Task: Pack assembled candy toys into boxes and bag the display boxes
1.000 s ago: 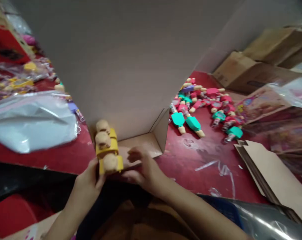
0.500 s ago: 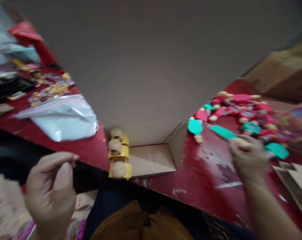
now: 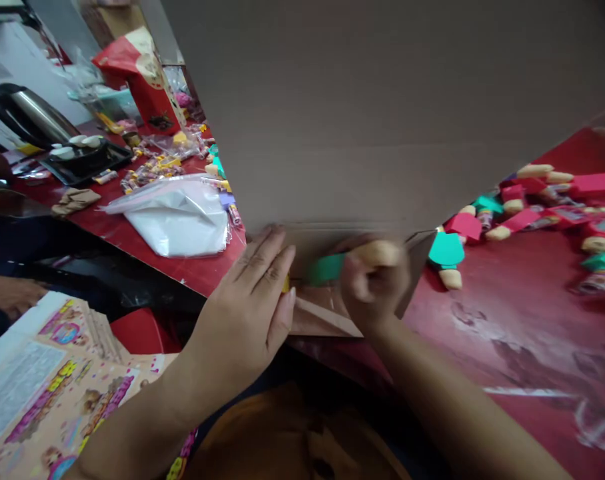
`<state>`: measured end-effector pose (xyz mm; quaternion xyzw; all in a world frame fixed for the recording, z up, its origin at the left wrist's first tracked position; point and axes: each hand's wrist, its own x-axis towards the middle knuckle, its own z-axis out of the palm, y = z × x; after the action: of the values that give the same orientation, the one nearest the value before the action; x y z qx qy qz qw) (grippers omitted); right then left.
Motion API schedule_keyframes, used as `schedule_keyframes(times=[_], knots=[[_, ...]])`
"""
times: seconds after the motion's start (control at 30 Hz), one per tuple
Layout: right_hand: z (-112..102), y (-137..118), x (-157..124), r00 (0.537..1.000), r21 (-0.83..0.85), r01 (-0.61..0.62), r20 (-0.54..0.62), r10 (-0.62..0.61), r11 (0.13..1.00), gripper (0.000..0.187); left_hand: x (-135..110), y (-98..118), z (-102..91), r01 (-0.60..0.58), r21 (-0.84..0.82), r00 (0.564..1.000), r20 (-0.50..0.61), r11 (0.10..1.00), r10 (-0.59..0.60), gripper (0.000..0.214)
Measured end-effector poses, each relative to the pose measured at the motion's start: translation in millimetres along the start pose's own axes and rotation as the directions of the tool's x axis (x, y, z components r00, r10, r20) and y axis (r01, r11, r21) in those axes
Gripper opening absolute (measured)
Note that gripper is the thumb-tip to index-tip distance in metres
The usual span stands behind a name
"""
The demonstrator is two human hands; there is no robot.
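My left hand (image 3: pixel 252 300) lies flat with fingers stretched out over the yellow toys at the left end of the open cardboard box (image 3: pixel 362 133), hiding them almost fully. My right hand (image 3: pixel 372 287) is closed on a green toy with a tan head (image 3: pixel 332 267), held low inside the box beside my left hand. The hand is blurred. A pile of red and green toys (image 3: pixel 522 200) lies on the red table (image 3: pixel 507 313) to the right of the box.
A white plastic bag (image 3: pixel 182 220) lies left of the box, with small sweets, a red carton (image 3: pixel 142 73), a black tray and a kettle (image 3: pixel 27 113) behind it. Printed flat cartons (image 3: pixel 47 373) lie at lower left. Another person's hand (image 3: pixel 9 293) is at the far left.
My right hand picked a green toy from the pile and brought it left into the box. My left hand moved from the air onto the yellow toys. The view shifted left.
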<state>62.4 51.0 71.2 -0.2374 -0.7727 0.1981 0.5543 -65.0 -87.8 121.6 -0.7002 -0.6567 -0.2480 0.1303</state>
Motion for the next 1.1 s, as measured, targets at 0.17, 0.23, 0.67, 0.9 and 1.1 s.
schedule_keyframes(times=[0.17,0.23,0.67,0.9,1.1], knots=[[27,-11,1,0.996,-0.040,0.082,-0.016,-0.083,0.996,0.014,1,2,-0.5,0.017,-0.047,1.000,0.013,0.999,-0.017,0.040],[35,-9,2,0.993,-0.073,0.111,-0.031,-0.114,0.991,0.018,2,1,0.5,0.006,-0.061,1.000,0.005,0.998,-0.006,0.042],[10,-10,-11,0.982,-0.273,0.151,0.148,-0.113,0.950,0.016,-3,-21,11.5,-0.065,0.047,0.989,-0.132,0.997,0.071,0.049],[-86,123,-24,0.924,-0.562,-0.381,-0.255,0.284,0.734,0.028,-5,-16,16.4,-0.033,0.024,0.987,-0.155,0.999,0.036,0.047],[-132,118,-31,0.962,-0.501,-0.270,-0.104,0.253,0.822,0.015,-5,-8,10.7,-0.018,0.035,0.990,-0.141,0.999,0.022,0.040]])
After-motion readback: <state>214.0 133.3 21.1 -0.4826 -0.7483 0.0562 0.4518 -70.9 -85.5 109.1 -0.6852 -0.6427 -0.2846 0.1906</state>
